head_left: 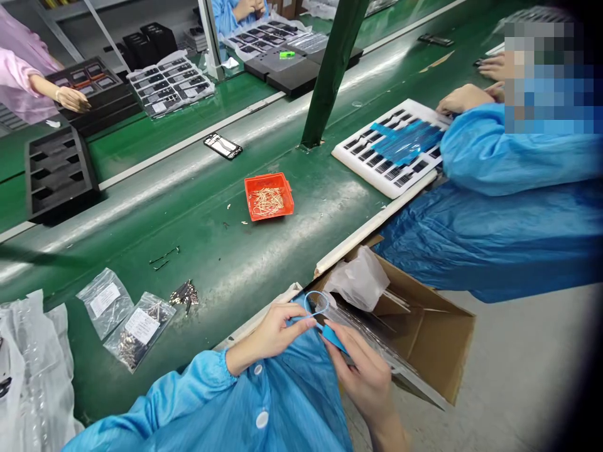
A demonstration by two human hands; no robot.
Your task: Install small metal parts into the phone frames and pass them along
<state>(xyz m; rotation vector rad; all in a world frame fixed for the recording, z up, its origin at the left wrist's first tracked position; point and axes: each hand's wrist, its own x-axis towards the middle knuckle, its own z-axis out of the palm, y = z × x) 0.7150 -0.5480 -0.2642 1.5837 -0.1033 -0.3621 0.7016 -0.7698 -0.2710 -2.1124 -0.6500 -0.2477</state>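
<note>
Low in the head view, my left hand point(277, 329) pinches a thin light-blue cord point(306, 305) between thumb and fingers. The cord rises in a small round loop above the fingertips. Close beside it, my right hand point(362, 364) is closed on a flat blue strip point(333, 338), part of which its fingers cover. Whether cord and strip are joined I cannot tell. Both hands are held in front of my blue smock point(301, 383), near the table edge.
On the green table point(188, 201) sit a red tray point(268, 216) of small pieces, a phone frame point(223, 145) and labelled plastic bags point(141, 326). An open cardboard box point(443, 351) stands at my right. A co-worker's blue sleeve point(490, 147) is beside a white foam tray point(393, 191).
</note>
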